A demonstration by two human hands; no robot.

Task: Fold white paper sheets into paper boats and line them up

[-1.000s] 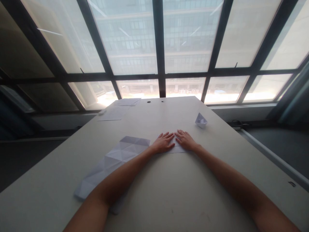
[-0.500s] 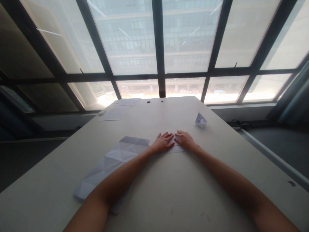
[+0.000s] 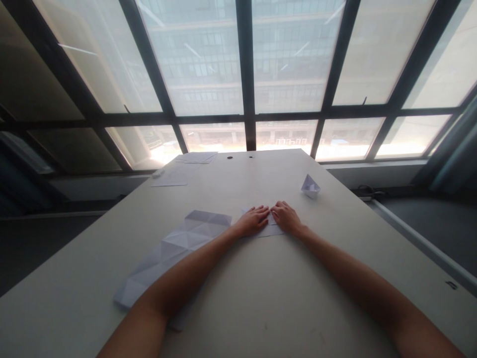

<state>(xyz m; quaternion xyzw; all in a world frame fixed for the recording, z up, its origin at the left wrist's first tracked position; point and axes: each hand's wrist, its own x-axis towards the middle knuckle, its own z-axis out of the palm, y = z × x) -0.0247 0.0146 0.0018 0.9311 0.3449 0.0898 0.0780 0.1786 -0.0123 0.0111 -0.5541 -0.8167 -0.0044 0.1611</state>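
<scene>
While the left hand [image 3: 254,221] lies flat, fingers extended, on the white paper [image 3: 271,230], the right hand [image 3: 286,217] presses beside it with fingers curled. Both contact the paper, which rests on the surface [image 3: 238,288]. Creased sheet [image 3: 179,246] lies partly beneath the left forearm [image 3: 186,271]. Folded paper boat [image 3: 310,187] stands beyond the right hand, well apart.

Dark-framed windows [image 3: 286,59] beyond the white table [image 3: 257,179], bluish curtains [image 3: 450,151] at either side.
</scene>
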